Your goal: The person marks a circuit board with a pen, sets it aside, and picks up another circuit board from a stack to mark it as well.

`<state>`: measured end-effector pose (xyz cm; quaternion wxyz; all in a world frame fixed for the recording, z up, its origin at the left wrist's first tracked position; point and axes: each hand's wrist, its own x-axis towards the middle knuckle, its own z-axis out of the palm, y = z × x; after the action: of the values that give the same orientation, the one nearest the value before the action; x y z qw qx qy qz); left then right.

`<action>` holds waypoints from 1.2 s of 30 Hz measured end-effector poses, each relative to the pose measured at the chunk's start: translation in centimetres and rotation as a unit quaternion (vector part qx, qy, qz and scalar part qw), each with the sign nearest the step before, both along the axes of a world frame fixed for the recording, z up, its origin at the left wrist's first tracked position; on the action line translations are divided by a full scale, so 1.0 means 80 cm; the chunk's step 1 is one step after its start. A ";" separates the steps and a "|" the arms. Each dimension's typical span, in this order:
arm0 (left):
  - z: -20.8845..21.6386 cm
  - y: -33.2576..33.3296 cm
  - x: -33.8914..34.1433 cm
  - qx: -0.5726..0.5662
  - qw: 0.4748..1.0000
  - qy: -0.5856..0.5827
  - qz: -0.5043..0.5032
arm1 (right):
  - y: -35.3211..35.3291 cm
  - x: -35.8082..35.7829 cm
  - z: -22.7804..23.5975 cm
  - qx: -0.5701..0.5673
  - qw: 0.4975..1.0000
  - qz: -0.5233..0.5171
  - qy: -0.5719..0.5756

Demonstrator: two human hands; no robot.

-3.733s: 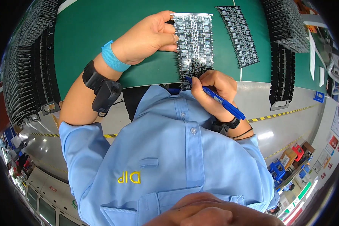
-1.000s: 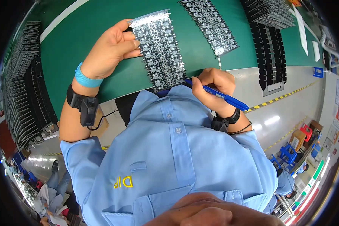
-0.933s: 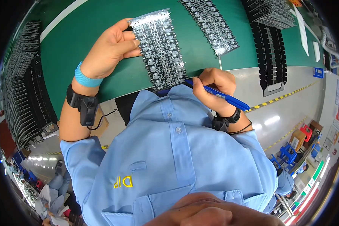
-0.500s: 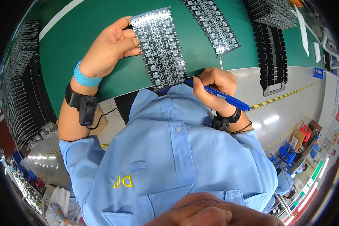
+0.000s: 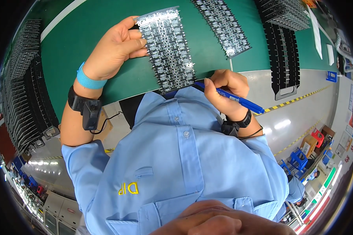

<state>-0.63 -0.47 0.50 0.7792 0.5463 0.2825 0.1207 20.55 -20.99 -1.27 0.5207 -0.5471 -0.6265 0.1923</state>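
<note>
A long dark circuit board panel [image 5: 166,47] with rows of silvery parts lies slanted in front of my chest. My left hand [image 5: 115,49] pinches its upper left edge, thumb on top and fingers partly hidden under it. In my right hand [image 5: 227,92] is a blue marker pen [image 5: 243,102], gripped like a writing tool. Its tip end is close to the panel's near right corner; whether it touches cannot be made out. A second circuit board panel [image 5: 221,27] rests on the green tabletop to the right, apart from both hands.
Racks of upright dark boards stand at the far left [image 5: 25,90] and far right [image 5: 284,51]. The green table [image 5: 86,23] has its near edge at my chest. Blue stools [image 5: 298,158] and yellow-black floor tape [image 5: 298,100] lie off to the right.
My right hand with the marker pen has shifted slightly right. The left hand and panel are almost still. At lower left, a person in white has gone from view, baring a white cabinet-like shape.
</note>
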 end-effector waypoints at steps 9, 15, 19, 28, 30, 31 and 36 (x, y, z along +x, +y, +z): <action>0.003 -0.004 0.003 -0.010 1.000 0.001 0.011 | 0.005 -0.004 0.004 -0.027 0.999 -0.032 0.022; 0.001 -0.002 0.002 -0.008 1.000 0.004 0.011 | 0.008 -0.007 0.002 -0.021 0.999 -0.040 0.007; 0.003 -0.002 0.001 -0.005 1.000 0.002 0.003 | 0.008 -0.008 0.000 -0.022 0.999 -0.046 0.003; 0.002 -0.003 0.002 -0.004 1.000 -0.002 0.006 | 0.010 -0.007 0.000 -0.017 0.999 -0.045 -0.018; 0.001 -0.003 0.001 -0.002 1.000 -0.002 0.006 | 0.010 -0.007 0.001 -0.013 0.999 -0.045 -0.020; 0.001 -0.002 0.001 -0.002 1.000 -0.002 0.006 | 0.010 -0.008 0.001 -0.011 0.999 -0.045 -0.021; 0.000 -0.001 0.001 -0.001 1.000 0.004 0.000 | 0.007 -0.008 0.006 -0.046 0.994 -0.060 0.078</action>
<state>-0.52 -0.53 0.54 0.7787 0.5461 0.2852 0.1181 19.93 -20.40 -0.83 0.5526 -0.5905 -0.5406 0.2315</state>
